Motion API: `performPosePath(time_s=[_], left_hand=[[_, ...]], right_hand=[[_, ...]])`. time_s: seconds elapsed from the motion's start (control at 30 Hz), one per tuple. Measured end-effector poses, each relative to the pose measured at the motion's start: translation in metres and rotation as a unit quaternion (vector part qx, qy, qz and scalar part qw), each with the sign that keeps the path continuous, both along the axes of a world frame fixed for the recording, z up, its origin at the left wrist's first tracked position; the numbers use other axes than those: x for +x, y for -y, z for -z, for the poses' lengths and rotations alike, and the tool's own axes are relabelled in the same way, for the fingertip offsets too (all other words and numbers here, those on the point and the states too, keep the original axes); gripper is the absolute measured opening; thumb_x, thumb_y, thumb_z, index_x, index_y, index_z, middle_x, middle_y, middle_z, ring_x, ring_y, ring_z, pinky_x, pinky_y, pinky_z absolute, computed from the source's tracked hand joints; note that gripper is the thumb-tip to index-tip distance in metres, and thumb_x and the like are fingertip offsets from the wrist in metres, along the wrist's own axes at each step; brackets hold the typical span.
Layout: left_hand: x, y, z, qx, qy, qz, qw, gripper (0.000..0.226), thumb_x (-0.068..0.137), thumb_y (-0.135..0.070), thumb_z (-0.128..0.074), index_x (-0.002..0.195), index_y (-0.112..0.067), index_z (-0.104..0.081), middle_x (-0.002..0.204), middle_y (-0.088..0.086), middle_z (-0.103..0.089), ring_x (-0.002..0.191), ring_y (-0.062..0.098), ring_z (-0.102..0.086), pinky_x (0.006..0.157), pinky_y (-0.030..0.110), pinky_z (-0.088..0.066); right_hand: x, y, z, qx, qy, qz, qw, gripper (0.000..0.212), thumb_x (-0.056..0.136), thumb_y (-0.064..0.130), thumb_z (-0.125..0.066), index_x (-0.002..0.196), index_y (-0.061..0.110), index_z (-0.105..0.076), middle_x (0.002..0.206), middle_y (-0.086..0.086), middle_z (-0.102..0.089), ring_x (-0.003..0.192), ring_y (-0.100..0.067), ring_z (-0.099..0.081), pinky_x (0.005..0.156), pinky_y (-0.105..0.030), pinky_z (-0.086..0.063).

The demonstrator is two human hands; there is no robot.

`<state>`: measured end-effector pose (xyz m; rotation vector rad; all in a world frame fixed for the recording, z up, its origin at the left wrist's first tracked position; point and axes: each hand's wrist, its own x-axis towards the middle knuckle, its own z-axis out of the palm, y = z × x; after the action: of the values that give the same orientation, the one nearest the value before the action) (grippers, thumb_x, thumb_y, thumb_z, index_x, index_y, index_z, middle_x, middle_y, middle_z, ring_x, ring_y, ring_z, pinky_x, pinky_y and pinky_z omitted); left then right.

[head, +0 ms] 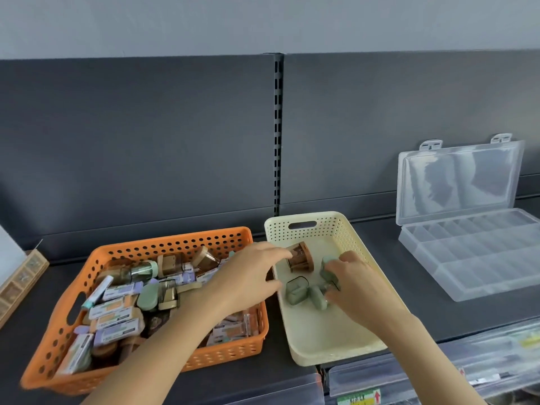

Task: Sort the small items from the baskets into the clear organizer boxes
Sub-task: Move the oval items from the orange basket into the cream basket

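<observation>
Left hand (pixel 248 276) low in frame, fingers loosely apart, tips touching brown item (pixel 301 257); right hand (pixel 353 285), fingers clamped on green item (pixel 327 273). Both inside cream basket (pixel 333 226) on shelf (pixel 409 273). Orange basket (pixel 175 244) beside it, heaped full. Clear organizer box (pixel 482 258) open, compartments seemingly bare: sorting hardly begun.

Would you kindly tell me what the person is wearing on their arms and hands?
Nothing that shows: the left hand and right hand are ungloved and ringless, and both forearms are bare, with no sleeve, watch or bracelet in view.
</observation>
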<state>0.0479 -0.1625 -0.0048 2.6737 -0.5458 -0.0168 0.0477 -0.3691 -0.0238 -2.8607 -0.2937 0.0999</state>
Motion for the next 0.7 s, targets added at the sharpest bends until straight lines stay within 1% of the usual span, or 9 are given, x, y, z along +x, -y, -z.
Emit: performPosePath(time_s=[0.03, 0.1, 0.17, 0.27, 0.37, 0.47, 0.57, 0.63, 0.7], left_hand=[[-0.004, -0.008, -0.001, -0.006, 0.006, -0.01, 1.0, 0.053, 0.089, -0.028, -0.061, 0.138, -0.034, -0.043, 0.141, -0.014, -0.041, 0.129, 0.003, -0.035, 0.108, 0.025, -0.029], [-0.012, -0.023, -0.005, -0.008, 0.015, -0.033, 0.999, 0.052, 0.089, -0.029, -0.061, 0.137, -0.035, -0.043, 0.14, -0.018, -0.041, 0.128, 0.001, -0.035, 0.108, 0.023, -0.024], [-0.02, -0.04, -0.008, -0.015, 0.021, -0.048, 0.998, 0.051, 0.088, -0.031, -0.061, 0.136, -0.035, -0.045, 0.138, -0.018, -0.042, 0.126, 0.001, -0.037, 0.111, 0.029, -0.027], [-0.032, -0.07, -0.009, -0.015, 0.011, -0.082, 0.996, 0.052, 0.088, -0.031, -0.062, 0.137, -0.032, -0.045, 0.138, -0.016, -0.043, 0.127, 0.004, -0.04, 0.105, 0.023, -0.032], [-0.046, -0.102, -0.008, -0.001, 0.001, -0.128, 0.992, 0.052, 0.088, -0.031, -0.064, 0.137, -0.032, -0.046, 0.141, -0.014, -0.042, 0.126, 0.005, -0.042, 0.103, 0.023, -0.032], [-0.062, -0.131, -0.005, 0.01, -0.016, -0.17, 0.985, 0.052, 0.088, -0.031, -0.064, 0.136, -0.032, -0.046, 0.136, -0.017, -0.042, 0.11, 0.004, -0.051, 0.095, 0.019, -0.036], [-0.072, -0.157, 0.001, 0.016, -0.019, -0.201, 0.979, 0.053, 0.087, -0.031, -0.065, 0.137, -0.031, -0.046, 0.142, -0.013, -0.042, 0.126, 0.005, -0.043, 0.101, 0.019, -0.032], [-0.076, -0.17, 0.004, 0.014, -0.023, -0.218, 0.976, 0.053, 0.087, -0.029, -0.066, 0.136, -0.031, -0.046, 0.139, -0.013, -0.044, 0.124, 0.004, -0.043, 0.098, 0.019, -0.033], [-0.078, -0.178, 0.006, 0.013, -0.029, -0.225, 0.974, 0.052, 0.086, -0.028, -0.066, 0.135, -0.03, -0.048, 0.134, -0.013, -0.047, 0.119, 0.004, -0.046, 0.093, 0.017, -0.035]], right_hand=[[-0.001, -0.004, -0.003, 0.018, 0.007, -0.005, 1.0, 0.027, 0.087, 0.025, -0.062, 0.113, 0.018, -0.056, 0.118, 0.0, -0.045, 0.089, -0.018, -0.05, 0.071, -0.023, -0.043], [-0.003, -0.014, -0.01, 0.06, 0.017, -0.023, 0.998, 0.039, 0.086, 0.022, -0.064, 0.124, 0.019, -0.055, 0.126, 0.002, -0.046, 0.098, -0.015, -0.051, 0.08, -0.021, -0.045], [-0.005, -0.028, -0.018, 0.104, 0.024, -0.046, 0.993, 0.049, 0.086, 0.025, -0.066, 0.132, 0.021, -0.051, 0.132, 0.005, -0.046, 0.099, -0.009, -0.051, 0.083, -0.016, -0.042], [-0.009, -0.053, -0.023, 0.141, 0.035, -0.086, 0.986, 0.053, 0.085, 0.032, -0.068, 0.134, 0.024, -0.05, 0.133, 0.006, -0.048, 0.107, -0.009, -0.053, 0.087, -0.016, -0.041], [-0.013, -0.081, -0.024, 0.137, 0.035, -0.127, 0.982, 0.054, 0.087, 0.036, -0.065, 0.136, 0.025, -0.046, 0.135, 0.005, -0.047, 0.115, -0.011, -0.05, 0.088, -0.018, -0.04], [-0.016, -0.108, -0.022, 0.126, 0.039, -0.172, 0.976, 0.054, 0.089, 0.035, -0.063, 0.138, 0.023, -0.045, 0.136, 0.003, -0.046, 0.116, -0.014, -0.052, 0.09, -0.019, -0.042], [-0.015, -0.129, -0.023, 0.11, 0.041, -0.199, 0.973, 0.054, 0.09, 0.03, -0.062, 0.139, 0.021, -0.043, 0.139, 0.001, -0.043, 0.116, -0.017, -0.053, 0.092, -0.023, -0.043], [-0.012, -0.145, -0.024, 0.111, 0.041, -0.226, 0.967, 0.052, 0.09, 0.029, -0.062, 0.139, 0.023, -0.044, 0.138, 0.002, -0.044, 0.114, -0.016, -0.054, 0.088, -0.02, -0.043], [-0.007, -0.163, -0.022, 0.111, 0.021, -0.252, 0.961, 0.051, 0.089, 0.027, -0.063, 0.137, 0.023, -0.046, 0.136, 0.001, -0.047, 0.114, -0.016, -0.054, 0.085, -0.017, -0.04]])
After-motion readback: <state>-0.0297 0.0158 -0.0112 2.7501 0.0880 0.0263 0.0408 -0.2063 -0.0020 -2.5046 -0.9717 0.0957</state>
